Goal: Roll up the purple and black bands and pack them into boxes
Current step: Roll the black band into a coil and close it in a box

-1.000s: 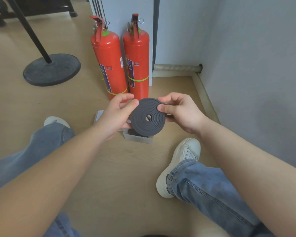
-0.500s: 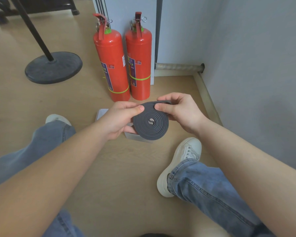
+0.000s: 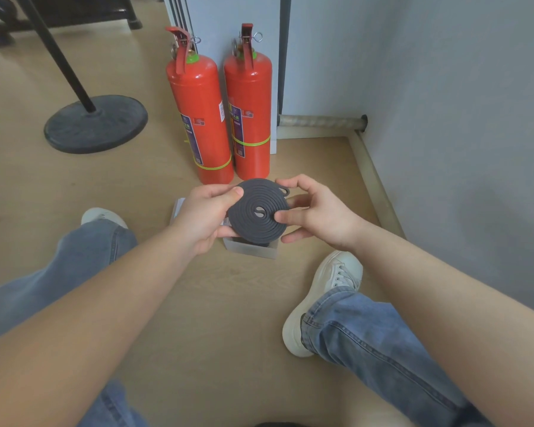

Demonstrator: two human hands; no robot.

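A black band [image 3: 256,215] wound into a flat spiral coil is held between both hands above the floor. My left hand [image 3: 202,218] grips its left edge, thumb on top. My right hand [image 3: 316,211] pinches its right edge, thumb on the coil face, fingers curled over a small loop end at the upper right. Beneath the coil a clear plastic box [image 3: 253,249] stands on the floor with something dark inside, mostly hidden by the coil. A second pale box [image 3: 177,208] peeks out behind my left hand. No purple band is visible.
Two red fire extinguishers [image 3: 202,118] stand just beyond the hands against a white panel. A black round stand base [image 3: 94,123] lies at the left. A grey wall [image 3: 460,118] runs along the right. My legs and white shoes [image 3: 324,300] flank the boxes on the wooden floor.
The coil has tilted flatter and moved slightly lower over the clear box. My right hand has shifted its hold, the thumb now on the coil face and fingers over the loop end.
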